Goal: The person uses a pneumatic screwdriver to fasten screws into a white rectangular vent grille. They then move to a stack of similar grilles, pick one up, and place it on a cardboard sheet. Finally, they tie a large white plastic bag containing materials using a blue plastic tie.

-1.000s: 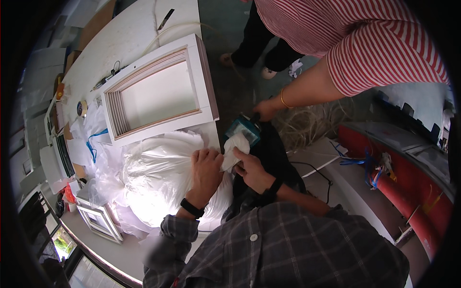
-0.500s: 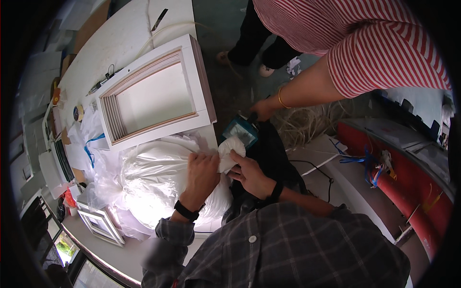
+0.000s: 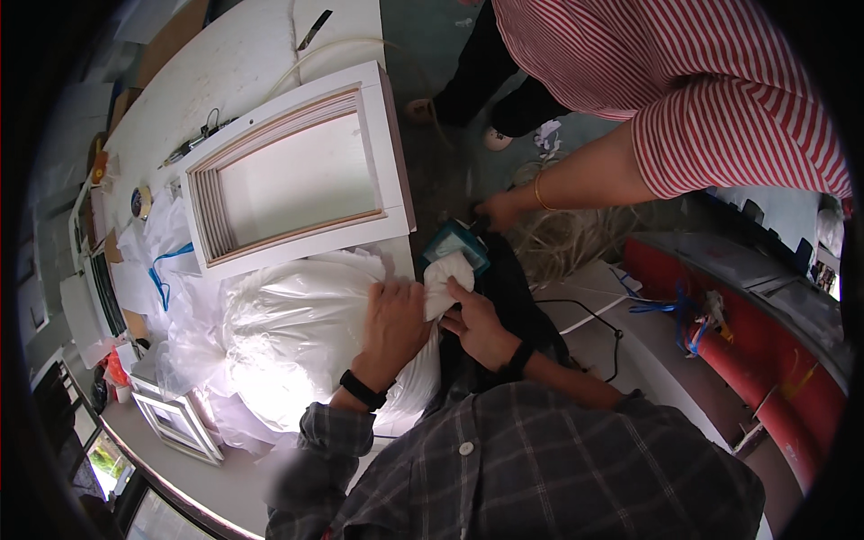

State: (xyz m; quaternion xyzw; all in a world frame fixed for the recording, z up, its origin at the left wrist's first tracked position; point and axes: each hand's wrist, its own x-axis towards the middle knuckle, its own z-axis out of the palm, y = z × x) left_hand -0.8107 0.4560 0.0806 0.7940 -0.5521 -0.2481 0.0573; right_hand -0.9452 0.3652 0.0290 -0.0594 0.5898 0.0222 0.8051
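A large, full white plastic bag (image 3: pixel 301 310) lies on the table before me, with light shining off its left side. My left hand (image 3: pixel 393 326) is closed on the bag near its right end, knuckles up. Beside it my right hand (image 3: pixel 481 326) pinches the bunched white end (image 3: pixel 448 283) of the bag between thumb and fingers. Just beyond this end is a teal device (image 3: pixel 456 247) with a pale face, touching or nearly touching the plastic. A co-worker's hand (image 3: pixel 498 213), with a gold bangle at the wrist, holds the device by its far side.
Stacked white frames (image 3: pixel 288 171) stand beyond the bag. A knife (image 3: pixel 314 30), a tape roll (image 3: pixel 141 202) and a small white frame (image 3: pixel 178 425) lie on the table (image 3: pixel 247 54). Clear tubing or strapping (image 3: pixel 576 236) is heaped right; a red tube (image 3: pixel 751 369) lies farther right.
The bunched bag end and both my hands have shifted slightly right. The teal device and the co-worker's arm appear a little farther right, as does the whole scene around the frames.
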